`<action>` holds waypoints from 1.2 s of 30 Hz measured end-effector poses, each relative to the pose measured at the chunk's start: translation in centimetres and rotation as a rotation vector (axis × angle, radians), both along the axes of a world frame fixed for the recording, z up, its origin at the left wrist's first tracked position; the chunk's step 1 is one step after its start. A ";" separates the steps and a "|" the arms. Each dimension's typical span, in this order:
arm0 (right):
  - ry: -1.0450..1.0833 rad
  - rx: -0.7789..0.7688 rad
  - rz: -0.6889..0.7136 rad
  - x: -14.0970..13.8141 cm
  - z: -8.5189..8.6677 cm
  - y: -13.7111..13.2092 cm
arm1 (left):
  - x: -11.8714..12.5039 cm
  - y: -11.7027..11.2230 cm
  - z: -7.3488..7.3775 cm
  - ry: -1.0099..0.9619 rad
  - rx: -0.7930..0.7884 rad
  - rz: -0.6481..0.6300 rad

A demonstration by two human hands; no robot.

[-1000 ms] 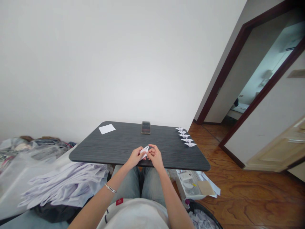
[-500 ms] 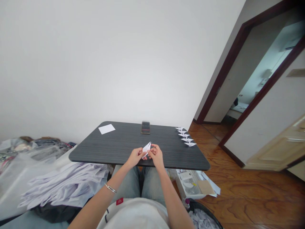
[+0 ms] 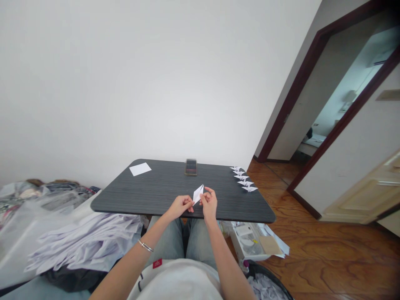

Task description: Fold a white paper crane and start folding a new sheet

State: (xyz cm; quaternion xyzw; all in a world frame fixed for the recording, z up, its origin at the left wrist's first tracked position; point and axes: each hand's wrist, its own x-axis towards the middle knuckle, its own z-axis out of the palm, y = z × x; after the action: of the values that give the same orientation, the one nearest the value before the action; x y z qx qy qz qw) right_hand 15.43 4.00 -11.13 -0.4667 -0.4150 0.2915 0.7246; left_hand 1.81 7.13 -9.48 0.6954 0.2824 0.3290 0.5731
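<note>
One folded paper (image 3: 197, 195) above the near edge of the surface (image 3: 140, 196) | left hand (image 3: 183, 204) pinched closed on lower tip | right hand (image 3: 209, 201) pinched closed on side | keeping points aligned should crease cleanest

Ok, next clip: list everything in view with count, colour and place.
Folded paper: one, white, between the hands
Paper sheet: one, white, table's far left
Paper figures: five, white, row at table's right edge
Small stand-like object: one, dark, far middle of table
Table: one, dark grey, before the person
Wall: one, white, behind table
Door frame: one, dark reddish-brown, right
Floor: one, brown, right
Pale pile: one, material unclear, lower left
Open box: one, white, lower right
Bracelet: one, silvery, left wrist
Left hand: one, bare, at folded paper's lower tip
Right hand: one, bare, holding folded paper's right side
</note>
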 end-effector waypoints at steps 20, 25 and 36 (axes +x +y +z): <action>-0.105 -0.050 0.159 -0.3 0.5 -0.4 | -0.3 0.6 -0.2 -0.134 -0.038 0.174; -0.157 -0.058 0.293 -0.6 0.7 -0.6 | -0.5 0.6 0.2 -0.184 -0.049 0.215; -0.013 -0.076 0.206 -0.2 0.4 -0.4 | -0.6 0.2 0.6 -0.231 -0.022 0.223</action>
State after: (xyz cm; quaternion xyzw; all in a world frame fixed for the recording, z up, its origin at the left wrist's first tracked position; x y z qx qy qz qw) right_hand 15.19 3.60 -10.69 -0.4506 -0.4540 0.3770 0.6698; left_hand 1.19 7.33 -8.85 0.6110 0.2937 0.4651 0.5693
